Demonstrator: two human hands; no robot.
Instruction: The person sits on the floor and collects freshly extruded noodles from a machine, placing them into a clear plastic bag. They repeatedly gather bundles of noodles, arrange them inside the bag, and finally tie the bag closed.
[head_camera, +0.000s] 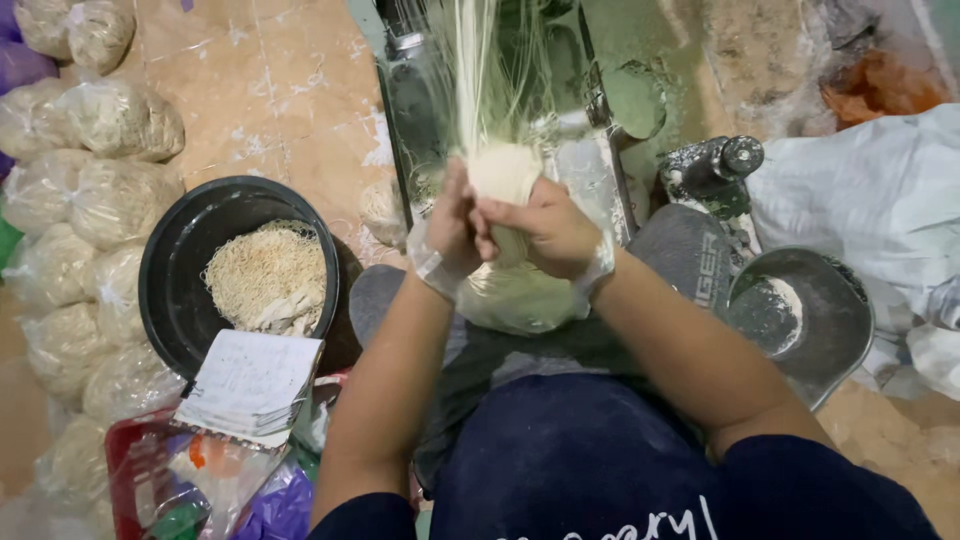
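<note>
Pale noodle strands (490, 70) are hanging down from the machine (420, 110) at the far middle of the scene, and the person is gathering them just in front of their chest. The left hand (450, 225) is closing around the bundle (503, 175) from the left, and the right hand (548, 232) is wrapping it from the right, fingers curled tight over the lower part. Both hands are wearing thin clear gloves. Below them a clear plastic bag (515, 300) is bulging with noodles, touching the wrists and resting over the lap.

Judging by this, the step in hand is collecting a portion of fresh strands and feeding it down into the bag. The next move is likely calling for a clean break or pinch at the top of the bundle, with the grip kept firm so the strands are not slipping or tangling.

On the left, a black basin (180, 270) is holding a loose heap of noodles, and filled bags (100, 200) are lying in a row beyond it. A notepad (250, 385) is leaning near the basin. On the right, a metal bowl (835, 320) with white flour is sitting beside white sacks (860, 190).
</note>
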